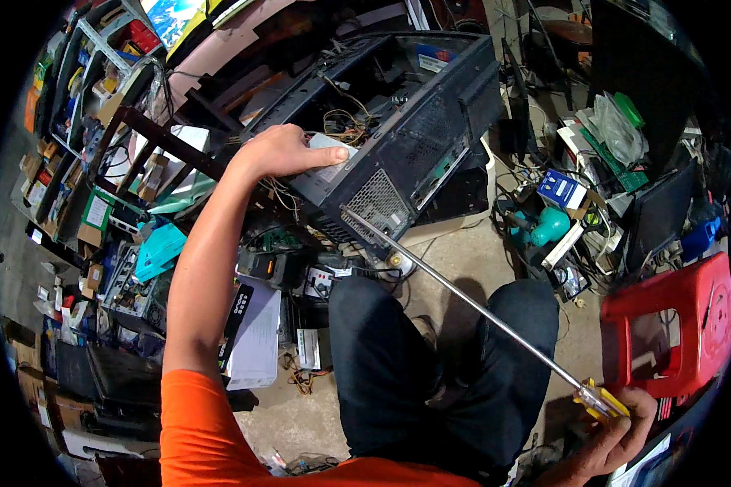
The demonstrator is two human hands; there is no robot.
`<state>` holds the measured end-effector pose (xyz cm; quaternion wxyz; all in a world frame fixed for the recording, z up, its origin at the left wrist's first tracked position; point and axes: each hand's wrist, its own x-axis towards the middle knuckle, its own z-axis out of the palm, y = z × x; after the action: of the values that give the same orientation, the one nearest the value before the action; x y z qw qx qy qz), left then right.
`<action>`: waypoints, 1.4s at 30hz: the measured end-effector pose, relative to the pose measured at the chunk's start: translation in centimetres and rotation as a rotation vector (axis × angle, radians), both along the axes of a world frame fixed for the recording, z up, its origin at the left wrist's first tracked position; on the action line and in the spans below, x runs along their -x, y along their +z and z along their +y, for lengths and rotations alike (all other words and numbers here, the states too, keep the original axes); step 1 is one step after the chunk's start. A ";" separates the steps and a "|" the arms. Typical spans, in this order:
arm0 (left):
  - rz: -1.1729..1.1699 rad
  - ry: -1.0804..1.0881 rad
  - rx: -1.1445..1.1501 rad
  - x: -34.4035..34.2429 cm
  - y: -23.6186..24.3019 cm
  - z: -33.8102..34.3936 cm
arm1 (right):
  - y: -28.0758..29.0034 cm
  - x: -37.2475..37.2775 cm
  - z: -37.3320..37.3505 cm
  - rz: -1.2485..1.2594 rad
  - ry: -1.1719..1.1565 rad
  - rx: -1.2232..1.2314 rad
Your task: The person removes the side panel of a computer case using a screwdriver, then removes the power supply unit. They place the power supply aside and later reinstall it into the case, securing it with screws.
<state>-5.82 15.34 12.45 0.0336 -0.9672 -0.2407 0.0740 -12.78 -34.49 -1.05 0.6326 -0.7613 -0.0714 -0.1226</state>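
Note:
In front of me, above my knees, a black computer case [430, 134] lies tilted with its side off, wires loose inside. My left hand [280, 152] grips its near left corner, the thumb stretched over the pale metal power supply [326, 154]; the other fingers are mostly hidden. At lower right my right hand [625, 426] has its fingers closed around the yellow-and-clear handle of a long screwdriver [487, 312]. The steel shaft runs up and left, its tip at the edge of the case's perforated grille [375, 204]. Whether the tip sits in a screw I cannot tell.
A red plastic stool [666, 321] stands at my right. Beyond it are a blue box [562, 188], a teal rounded object [551, 226] and tangled cables. Shelves [81, 105] full of small parts and boxes fill the left. A white-lilac panel [253, 333] lies by my left knee.

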 end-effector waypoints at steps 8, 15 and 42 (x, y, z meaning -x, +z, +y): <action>0.002 0.005 0.004 0.3 -0.1 0.4 | -1.5 -0.1 -0.6 -0.161 -0.065 0.125; -0.106 -0.039 0.033 0.1 -0.4 0.0 | -0.5 0.4 0.1 -0.114 -0.054 0.087; -0.047 -0.030 0.034 0.1 -0.2 -0.3 | 5.8 -2.3 -1.2 0.221 0.396 0.267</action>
<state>-5.95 15.05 12.22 0.0124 -0.9726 -0.2256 0.0546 -10.45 -35.73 4.77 0.5423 -0.8180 -0.1648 0.0979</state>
